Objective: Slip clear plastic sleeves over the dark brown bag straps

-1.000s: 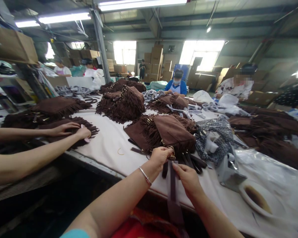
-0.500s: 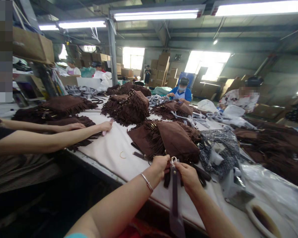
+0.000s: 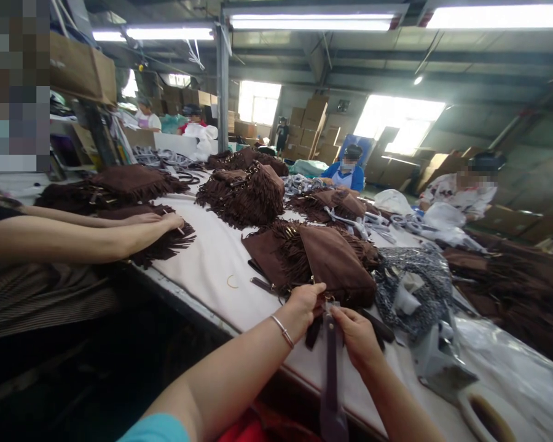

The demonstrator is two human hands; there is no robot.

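A brown fringed bag (image 3: 343, 261) lies on the table in front of me. My left hand (image 3: 306, 307) is closed at its near edge, thumb on top, beside a small gold-coloured metal ring (image 3: 328, 299). Just right of it, my right hand (image 3: 357, 334) pinches the upper end of a dark strap (image 3: 330, 362) in a clear plastic sleeve. From there the strap hangs down past the table's front edge. My left fingertips are partly hidden, as is the joint between strap and bag. Another dark strap piece (image 3: 262, 284) sticks out at the bag's left.
At left, a co-worker's hands (image 3: 168, 222) work on a fringed bag. More fringed bags (image 3: 244, 190) are piled across the white-covered table (image 3: 203, 258). A speckled plastic bag (image 3: 412, 288), a tape roll (image 3: 488, 411) and clear plastic sheeting (image 3: 511, 362) lie at right. People sit opposite.
My hands stay at the bag's near edge; the left thumb now lies farther over it, and the ring is more covered. The co-worker's outstretched hand has drawn back to their bag.
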